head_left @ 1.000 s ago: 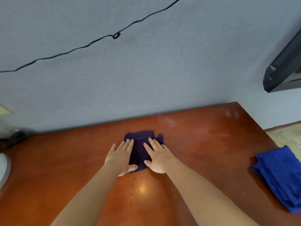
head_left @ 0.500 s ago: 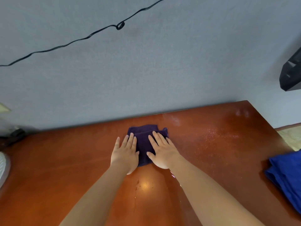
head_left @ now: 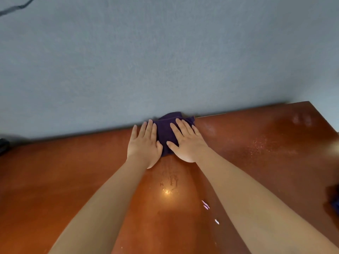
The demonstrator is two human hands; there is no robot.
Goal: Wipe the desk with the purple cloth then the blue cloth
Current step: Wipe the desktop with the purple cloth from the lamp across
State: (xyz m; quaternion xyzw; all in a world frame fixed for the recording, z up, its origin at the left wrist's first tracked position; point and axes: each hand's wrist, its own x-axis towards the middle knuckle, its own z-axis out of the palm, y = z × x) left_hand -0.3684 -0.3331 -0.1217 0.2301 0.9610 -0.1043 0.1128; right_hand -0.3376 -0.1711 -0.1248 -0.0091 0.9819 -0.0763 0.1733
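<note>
The purple cloth lies folded on the reddish-brown desk, pushed up against the grey wall at the desk's far edge. My left hand presses flat on the cloth's left part, fingers straight and pointing at the wall. My right hand presses flat on its right part in the same way. Much of the cloth is hidden under both palms. Only a dark blue sliver of the blue cloth shows at the right edge of the frame.
The grey wall rises directly behind the desk. A black cable crosses its top left corner, and a dark object sits at the desk's far left. Pale dusty specks mark the desk's right side.
Both hands have slid the purple cloth away from me to the wall edge. The view has shifted, so the blue cloth and the dark object at upper right have nearly left the frame.
</note>
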